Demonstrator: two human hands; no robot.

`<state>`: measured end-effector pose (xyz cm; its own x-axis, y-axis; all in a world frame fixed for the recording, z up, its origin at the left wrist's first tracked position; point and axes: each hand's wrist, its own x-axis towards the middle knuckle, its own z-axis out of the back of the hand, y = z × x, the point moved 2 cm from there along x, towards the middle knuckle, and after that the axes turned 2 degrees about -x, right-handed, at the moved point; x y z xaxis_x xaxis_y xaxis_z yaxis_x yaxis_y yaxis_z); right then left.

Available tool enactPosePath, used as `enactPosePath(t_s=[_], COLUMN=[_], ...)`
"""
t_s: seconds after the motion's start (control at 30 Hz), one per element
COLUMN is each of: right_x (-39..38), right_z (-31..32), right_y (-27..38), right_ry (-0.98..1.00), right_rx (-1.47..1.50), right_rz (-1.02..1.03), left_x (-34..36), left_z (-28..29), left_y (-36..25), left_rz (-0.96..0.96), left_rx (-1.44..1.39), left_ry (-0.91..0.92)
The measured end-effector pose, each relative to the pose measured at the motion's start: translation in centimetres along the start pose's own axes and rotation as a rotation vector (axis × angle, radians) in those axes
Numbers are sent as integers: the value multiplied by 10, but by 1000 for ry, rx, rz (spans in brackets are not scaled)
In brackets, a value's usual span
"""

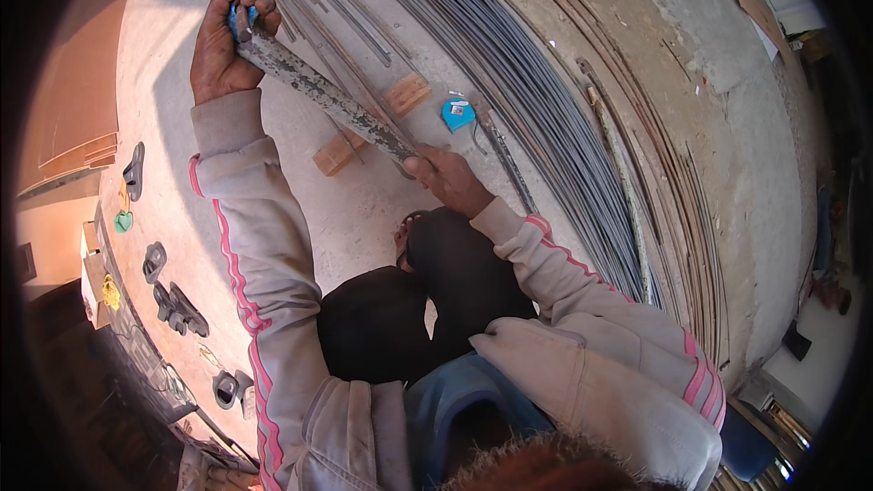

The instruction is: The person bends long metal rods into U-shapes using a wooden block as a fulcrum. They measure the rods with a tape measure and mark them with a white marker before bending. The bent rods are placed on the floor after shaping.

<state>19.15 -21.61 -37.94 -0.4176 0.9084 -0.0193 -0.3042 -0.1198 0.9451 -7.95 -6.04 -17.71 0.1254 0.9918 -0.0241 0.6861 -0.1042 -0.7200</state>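
Head view: a flecked pipe [314,91] spans our two hands

Our left hand [220,50] wraps its fingers round the upper end; our right hand [447,178] closes on the lower. We should keep both grips firm, minding the rods [564,136] right of our fingers.

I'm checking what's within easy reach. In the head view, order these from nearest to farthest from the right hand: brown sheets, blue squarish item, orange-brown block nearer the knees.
From the right hand:
1. Blue squarish item: just beyond the hand.
2. Orange-brown block: on the floor, to the hand's left.
3. Brown sheets: far over on the left side.
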Motion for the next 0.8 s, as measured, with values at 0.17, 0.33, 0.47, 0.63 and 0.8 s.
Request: enactPosePath(t_s=[0.17, 0.33, 0.47, 0.63, 0.8], right_x=[-100, -148, -148, -156, -187], right_z=[14, 11, 9, 48, 208], right_y=[-95, -138, -146, -142, -209], right_ry=[-5, -70, -68, -29, -831], right_rx=[34, 135, 397, -161, -646], right_rz=[-255, -422, -496, -210, -202], left_x=[14, 27, 30, 28, 22], left_z=[-3, -17, -15, -4, 0], left_y=[1, 17, 24, 15, 10], left_rz=[-29, 41, 53, 29, 110], left_rx=[77, 36, 46, 107, 5], left_ry=[-165, -80, -99, -121, -46])
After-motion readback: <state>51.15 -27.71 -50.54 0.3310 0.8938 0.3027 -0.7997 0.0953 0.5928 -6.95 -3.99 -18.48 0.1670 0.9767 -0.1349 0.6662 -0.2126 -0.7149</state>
